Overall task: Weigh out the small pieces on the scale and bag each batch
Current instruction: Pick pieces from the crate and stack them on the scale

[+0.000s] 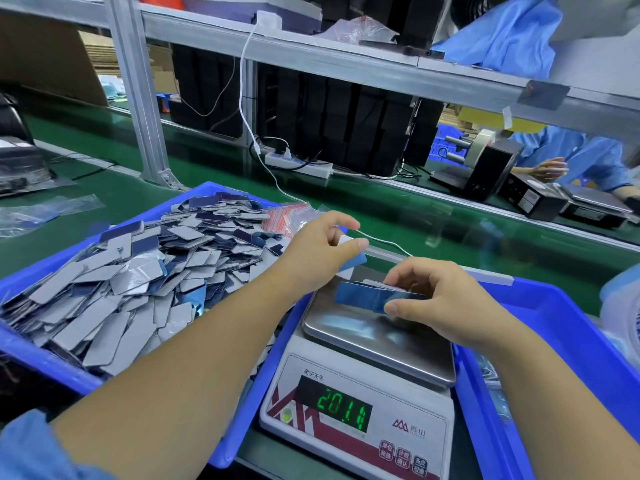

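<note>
The scale (360, 393) sits on the green bench (398, 216) between two blue bins, and everything here turns on it. On its steel pan (377, 337) lies a small stack of pieces (367, 296), blue-filmed and flat; the right hand (446, 303) has fingers and thumb curled round the near end of that stack, squaring it up or taking hold of it, I cannot tell which. The left hand (325, 247), just above the far edge of the pan, pinches a few more pieces (351, 252) between thumb and fingertips. The display (341, 407) glows green with a reading I make out as roughly 201. These pieces look thin, light and fairly stiff, with a glossy film that I would expect to slide, so a loose stack will likely fan out; pinching across the short edges, with the thumb on top, seems the safest hold. The bin left of the scale (41, 362) is heaped with the same pieces, grey and dark blue faces mixed. Beyond it, behind the left hand, lies a pile of little red-striped bags (287, 218). The bin right of the scale (568, 341) holds something at its near side that I cannot make out.
</note>
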Motion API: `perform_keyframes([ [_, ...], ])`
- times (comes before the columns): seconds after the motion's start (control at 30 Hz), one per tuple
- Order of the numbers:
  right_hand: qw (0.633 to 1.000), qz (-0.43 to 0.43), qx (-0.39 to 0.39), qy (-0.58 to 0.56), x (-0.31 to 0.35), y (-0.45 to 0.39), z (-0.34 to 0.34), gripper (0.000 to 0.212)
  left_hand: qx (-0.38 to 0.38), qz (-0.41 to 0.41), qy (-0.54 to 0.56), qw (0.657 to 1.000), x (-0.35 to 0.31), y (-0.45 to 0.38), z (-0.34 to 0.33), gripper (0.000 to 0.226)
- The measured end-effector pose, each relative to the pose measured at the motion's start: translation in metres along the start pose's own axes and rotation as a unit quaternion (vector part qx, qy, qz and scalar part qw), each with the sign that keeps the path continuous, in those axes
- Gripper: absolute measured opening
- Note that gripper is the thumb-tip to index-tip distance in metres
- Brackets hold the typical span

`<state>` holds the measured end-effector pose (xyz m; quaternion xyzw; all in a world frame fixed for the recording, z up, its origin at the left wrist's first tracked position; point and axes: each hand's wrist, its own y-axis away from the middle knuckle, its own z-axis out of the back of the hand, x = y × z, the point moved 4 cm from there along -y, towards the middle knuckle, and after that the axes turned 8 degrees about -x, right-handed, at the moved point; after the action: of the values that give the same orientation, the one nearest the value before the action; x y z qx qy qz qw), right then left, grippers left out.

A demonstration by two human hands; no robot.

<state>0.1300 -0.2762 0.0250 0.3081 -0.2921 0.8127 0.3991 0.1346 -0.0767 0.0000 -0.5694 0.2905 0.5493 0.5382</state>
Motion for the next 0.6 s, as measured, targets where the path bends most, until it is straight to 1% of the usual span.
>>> perform_keyframes([
  [0.07,1.000,0.010,-0.008,-0.007,0.0018,-0.0005,-0.0035,0.027,-0.011,-0.003,0.011,1.000,0.0001,-0.0010,0.0000,0.009],
  [0.13,0.999,0.016,-0.019,-0.021,0.0034,-0.0012,-0.0056,0.027,-0.014,-0.004,0.021,1.000,-0.0005,-0.0012,-0.0012,0.015],
  [0.23,0.998,0.028,-0.039,-0.032,0.0043,-0.0025,-0.0063,0.028,-0.002,0.002,0.054,0.999,-0.0045,0.0009,-0.0024,0.013],
  [0.3,0.998,0.036,-0.050,-0.015,0.0039,-0.0029,-0.0059,0.026,0.012,0.009,0.074,0.997,-0.0071,0.0021,-0.0023,0.014],
  [0.47,0.997,0.040,-0.052,0.046,0.0000,-0.0025,-0.0079,0.026,0.040,-0.010,0.025,0.999,-0.0077,0.0050,-0.0048,0.016],
  [0.6,0.994,0.039,-0.069,0.072,-0.0013,-0.0025,-0.0071,0.025,0.033,-0.027,-0.004,0.999,-0.0094,0.0062,-0.0040,0.018],
])
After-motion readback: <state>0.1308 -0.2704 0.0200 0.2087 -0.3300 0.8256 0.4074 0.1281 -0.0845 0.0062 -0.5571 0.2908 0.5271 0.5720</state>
